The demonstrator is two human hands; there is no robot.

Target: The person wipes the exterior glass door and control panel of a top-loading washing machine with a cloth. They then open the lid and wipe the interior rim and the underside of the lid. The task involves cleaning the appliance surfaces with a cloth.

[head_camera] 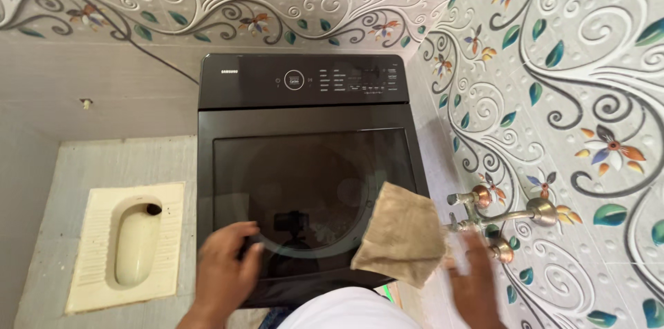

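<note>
- The beige cloth [403, 232] hangs folded in the right hand [477, 274], over the front right corner of the black top-loading washing machine [304, 163].
- That hand's grip looks closed on the cloth, though it is blurred.
- The left hand [228, 270] rests fingers-curled on the dark glass lid [311, 184] near its front edge, holding nothing; pressing flat there would likely steady it.
- Wall taps [498, 215] sit right, a floor toilet pan [131, 239] left, amid floral tiles [553, 59].

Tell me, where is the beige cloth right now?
The beige cloth hangs from the right hand, over the washing machine's right front corner, beside the wall taps.
</note>
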